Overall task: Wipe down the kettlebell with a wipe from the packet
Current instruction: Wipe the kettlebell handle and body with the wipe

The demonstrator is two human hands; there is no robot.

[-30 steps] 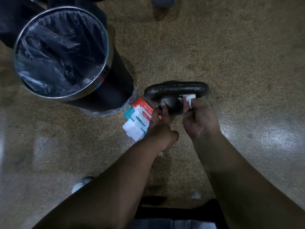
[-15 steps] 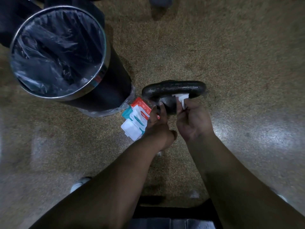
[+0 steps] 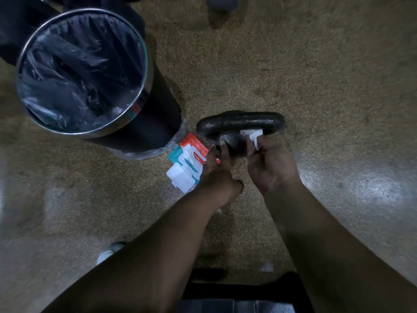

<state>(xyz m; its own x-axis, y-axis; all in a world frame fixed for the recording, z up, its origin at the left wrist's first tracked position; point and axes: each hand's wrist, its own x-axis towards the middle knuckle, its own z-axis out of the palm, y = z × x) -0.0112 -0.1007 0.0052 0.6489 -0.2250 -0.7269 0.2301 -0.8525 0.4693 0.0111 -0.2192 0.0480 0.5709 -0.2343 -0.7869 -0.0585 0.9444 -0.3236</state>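
Head view: crouched over the speckled floor (image 3: 304, 64), you are in the wiping step itself. Your right hand (image 3: 273, 168) pinches a small white wipe (image 3: 253, 135) in curled fingers (image 3: 251, 148) and presses it to the kettlebell (image 3: 239, 122) where the handle meets the body, on the side nearest you. Your left hand (image 3: 216, 175) reaches in alongside, its fingers (image 3: 224, 150) fairly straight and laid against the left of the iron body, holding nothing and seemingly steadying the weight. The kettlebell stands on the floor just right of the lined bin (image 3: 155, 123), with the wipe packet (image 3: 187, 166) lying flap-open between the two, touching or nearly touching your left hand.

Judging by the small patch the wipe covers, most of the surface is not yet done. The next move calls for dragging the wipe along the handle and round the far side of the body, where you will likely need to re-bunch the wipe or turn the weight with the left hand.
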